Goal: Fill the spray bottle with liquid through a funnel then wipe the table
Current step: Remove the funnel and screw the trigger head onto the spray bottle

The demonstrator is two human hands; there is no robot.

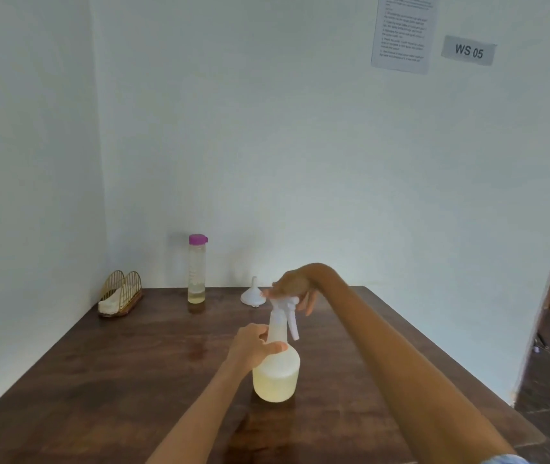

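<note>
I see my left hand (253, 344) wrapped around the neck of the translucent plastic spray bottle (277, 373) standing mid-table (99, 380), my right hand (292, 289) loosely cupping its white trigger head (285, 304).

Head view: forward, downward over table (126, 380), near hands.
</note>
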